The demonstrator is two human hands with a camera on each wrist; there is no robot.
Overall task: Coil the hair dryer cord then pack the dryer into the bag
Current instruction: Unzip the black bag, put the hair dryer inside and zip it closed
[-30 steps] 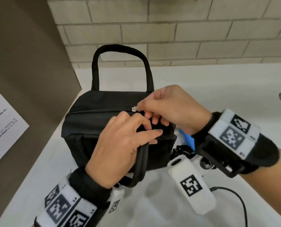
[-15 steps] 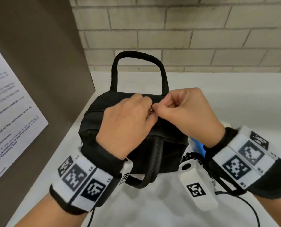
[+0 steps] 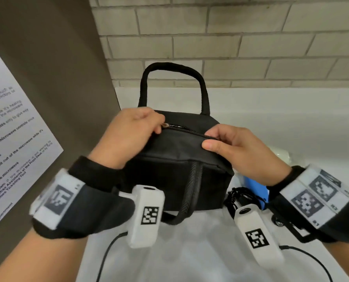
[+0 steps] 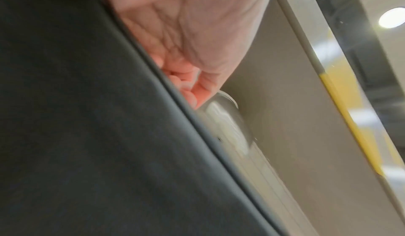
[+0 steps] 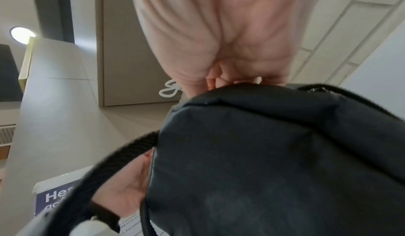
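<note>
A black zip bag (image 3: 179, 155) stands on the white counter with its far handle (image 3: 169, 66) upright and its near handle (image 3: 190, 192) hanging down the front. My left hand (image 3: 161, 125) pinches the metal zipper pull (image 3: 166, 124) at the left end of the zipper. My right hand (image 3: 208, 141) pinches the bag's fabric at the zipper's right end. A blue object (image 3: 255, 192) and a bundle of black cord (image 3: 236, 196) lie right of the bag, mostly hidden by my right wrist. The wrist views show the curled left hand (image 4: 190, 90) and right hand (image 5: 221, 78) against the bag (image 5: 263, 153).
A brown panel with a printed notice (image 3: 10, 139) rises close on the left. A brick wall (image 3: 230, 47) stands behind the white counter (image 3: 190, 251). Thin black cables (image 3: 108, 251) trail from my wrist cameras across the counter's front.
The zipper pull passed from my right hand to my left, which drew it leftward along the bag top. My right hand shifted to hold the zipper's right end.
</note>
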